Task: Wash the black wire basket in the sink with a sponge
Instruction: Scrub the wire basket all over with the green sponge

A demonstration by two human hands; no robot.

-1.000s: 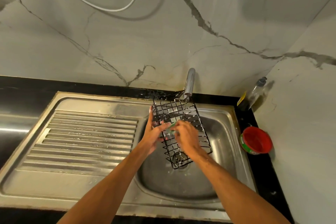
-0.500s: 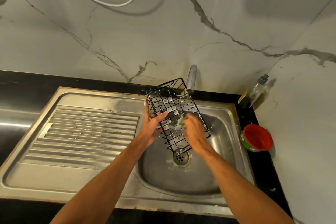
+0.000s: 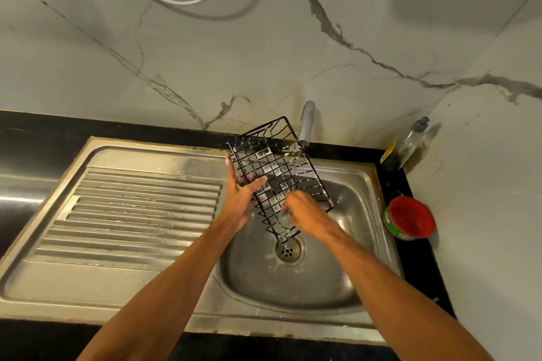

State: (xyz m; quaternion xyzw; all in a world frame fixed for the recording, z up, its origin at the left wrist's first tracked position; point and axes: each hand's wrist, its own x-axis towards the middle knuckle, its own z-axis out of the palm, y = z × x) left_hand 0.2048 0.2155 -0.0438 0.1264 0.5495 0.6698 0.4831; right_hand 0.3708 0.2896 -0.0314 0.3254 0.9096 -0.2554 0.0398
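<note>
While left hand (image 3: 239,199) holds one basket (image 3: 275,167) — one sponge (image 3: 284,217).

Drainboard (image 3: 140,208) open. Faucet (image 3: 306,123) at basket (image 3: 278,179) far corner, perhaps touching. Basin (image 3: 293,281) front open.

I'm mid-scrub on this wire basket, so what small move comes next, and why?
Probably slide the sponge in the right hand up the basket toward the tap: it sits at the lower end, soap film fills upper cells, and the left hand holds the left side.
</note>
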